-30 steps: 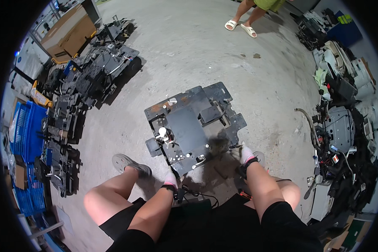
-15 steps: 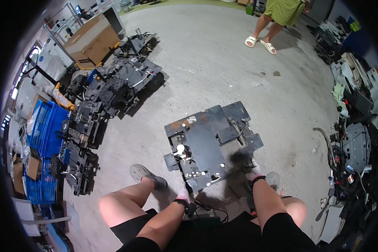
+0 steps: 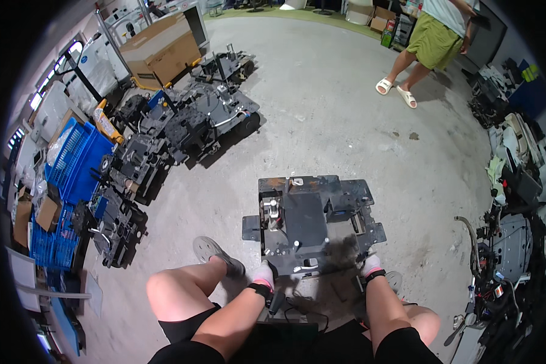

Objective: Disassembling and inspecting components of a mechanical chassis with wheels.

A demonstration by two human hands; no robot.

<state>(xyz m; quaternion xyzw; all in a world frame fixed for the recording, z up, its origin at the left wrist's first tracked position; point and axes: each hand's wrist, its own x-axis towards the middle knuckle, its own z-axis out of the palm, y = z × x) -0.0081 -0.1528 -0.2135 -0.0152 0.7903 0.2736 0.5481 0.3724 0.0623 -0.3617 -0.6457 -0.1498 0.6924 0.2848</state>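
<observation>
Dark chassis (image 3: 306,221) apparently against both hands (image 3: 264,273)

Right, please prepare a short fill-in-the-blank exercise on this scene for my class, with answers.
1. The left hand and right hand are at the ____ (near or far) edge of the dark metal assembly.
2. The plastic crates on the left are coloured ____.
3. The large brown box is made of ____.

Missing words: near; blue; cardboard.

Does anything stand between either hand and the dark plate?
Nothing visible does: the left hand is at the near left corner of the plate, the right hand at its near right, with no object between.
</observation>
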